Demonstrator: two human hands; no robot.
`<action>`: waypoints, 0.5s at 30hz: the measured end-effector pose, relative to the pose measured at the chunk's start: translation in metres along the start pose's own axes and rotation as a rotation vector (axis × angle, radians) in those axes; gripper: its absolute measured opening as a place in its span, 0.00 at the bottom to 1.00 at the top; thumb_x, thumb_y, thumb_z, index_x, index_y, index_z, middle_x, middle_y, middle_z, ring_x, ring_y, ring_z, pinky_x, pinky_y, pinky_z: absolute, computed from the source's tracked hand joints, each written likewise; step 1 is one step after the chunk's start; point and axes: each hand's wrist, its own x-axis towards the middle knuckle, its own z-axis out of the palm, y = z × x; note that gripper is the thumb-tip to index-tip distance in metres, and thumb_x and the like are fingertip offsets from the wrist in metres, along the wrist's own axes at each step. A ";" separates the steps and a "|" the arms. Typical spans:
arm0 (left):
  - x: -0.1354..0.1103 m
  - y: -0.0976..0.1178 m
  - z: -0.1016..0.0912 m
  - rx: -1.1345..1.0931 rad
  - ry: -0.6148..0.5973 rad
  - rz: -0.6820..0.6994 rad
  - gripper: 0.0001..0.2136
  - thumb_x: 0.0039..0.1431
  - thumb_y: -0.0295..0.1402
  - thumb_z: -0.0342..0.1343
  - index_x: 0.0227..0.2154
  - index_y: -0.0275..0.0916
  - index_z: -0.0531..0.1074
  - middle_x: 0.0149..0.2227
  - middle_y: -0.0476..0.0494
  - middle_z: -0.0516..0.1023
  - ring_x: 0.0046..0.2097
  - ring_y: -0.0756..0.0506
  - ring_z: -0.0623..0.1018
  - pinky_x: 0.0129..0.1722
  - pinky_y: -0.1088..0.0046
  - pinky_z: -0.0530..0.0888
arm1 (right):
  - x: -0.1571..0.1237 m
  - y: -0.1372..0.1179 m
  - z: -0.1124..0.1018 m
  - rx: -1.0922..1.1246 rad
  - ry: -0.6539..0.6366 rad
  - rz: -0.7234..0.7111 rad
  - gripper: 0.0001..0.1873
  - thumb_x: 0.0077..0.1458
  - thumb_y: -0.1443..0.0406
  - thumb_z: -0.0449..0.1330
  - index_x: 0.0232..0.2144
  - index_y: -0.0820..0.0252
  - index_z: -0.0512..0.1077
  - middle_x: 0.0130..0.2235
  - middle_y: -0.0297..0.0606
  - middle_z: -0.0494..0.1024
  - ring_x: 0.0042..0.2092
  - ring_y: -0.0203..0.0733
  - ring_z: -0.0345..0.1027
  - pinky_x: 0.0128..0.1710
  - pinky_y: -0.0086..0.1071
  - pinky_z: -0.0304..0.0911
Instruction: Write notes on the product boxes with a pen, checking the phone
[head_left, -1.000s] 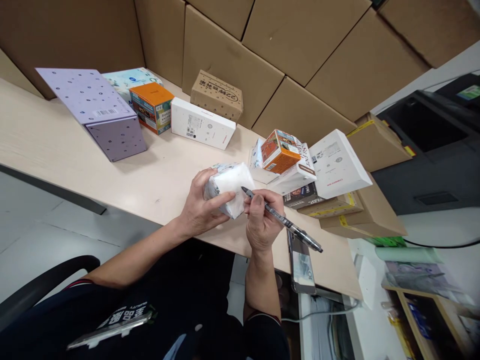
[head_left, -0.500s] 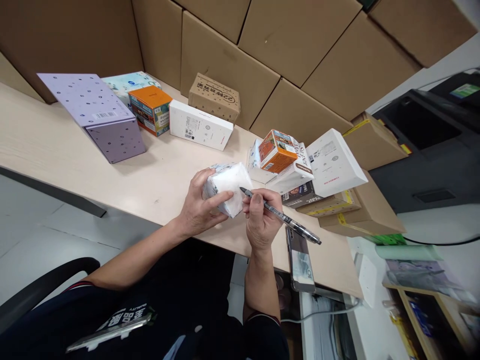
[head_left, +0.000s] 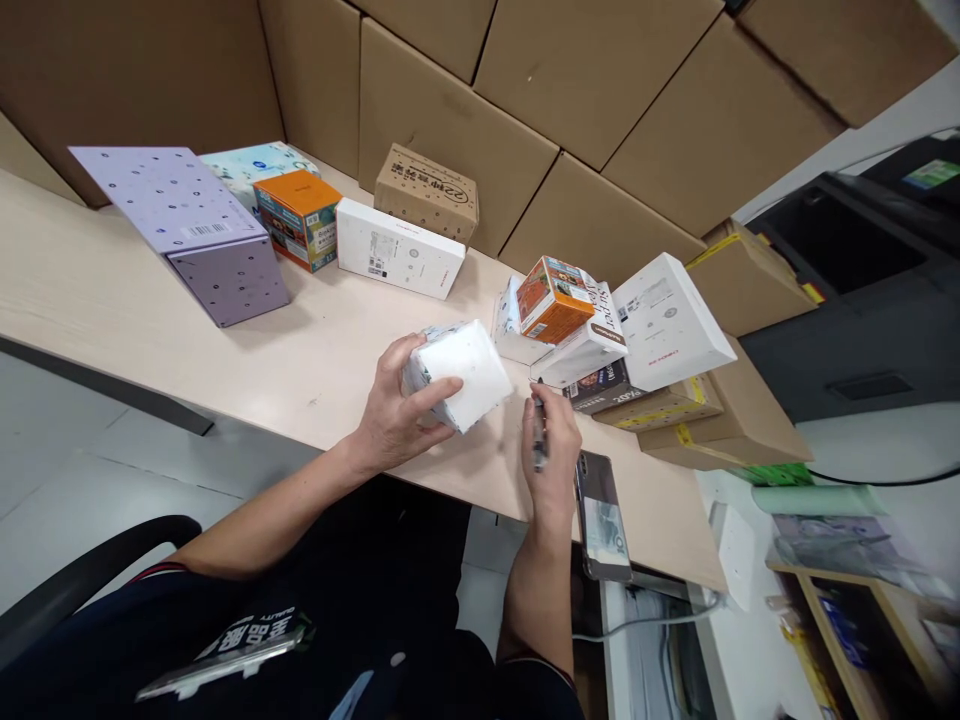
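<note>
A white, soft-looking wrapped pack [head_left: 474, 375] with a bluish printed side is gripped by my left hand [head_left: 397, 405], thumb across its plain white face. To its right, apart from the pack, my right hand [head_left: 553, 450] is closed round a dark pen [head_left: 539, 435], which is partly hidden and slightly blurred. Beyond my right hand stands a stack with an orange box [head_left: 555, 300] on top and a white box [head_left: 667, 325] leaning beside it. A phone [head_left: 604, 515] lies on the table just right of my right wrist.
On the table [head_left: 315, 370], a purple box [head_left: 232, 280], another orange box [head_left: 300, 220], a flat white box [head_left: 401, 250] and a brown carton [head_left: 427, 190] stand at the back left. Large cardboard boxes [head_left: 442, 110] form a wall behind. A chair armrest [head_left: 97, 570] is at lower left.
My right hand has moved right, away from the pack, and the pen has swung from slanting across the hand to lying along it. My left hand keeps holding the pack.
</note>
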 end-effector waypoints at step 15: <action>0.000 0.000 0.000 -0.029 0.007 -0.020 0.36 0.52 0.31 0.70 0.62 0.53 0.62 0.67 0.37 0.52 0.68 0.31 0.62 0.63 0.45 0.71 | -0.028 0.022 -0.012 -0.473 -0.309 0.103 0.28 0.70 0.61 0.44 0.67 0.63 0.63 0.60 0.54 0.74 0.57 0.57 0.65 0.58 0.50 0.60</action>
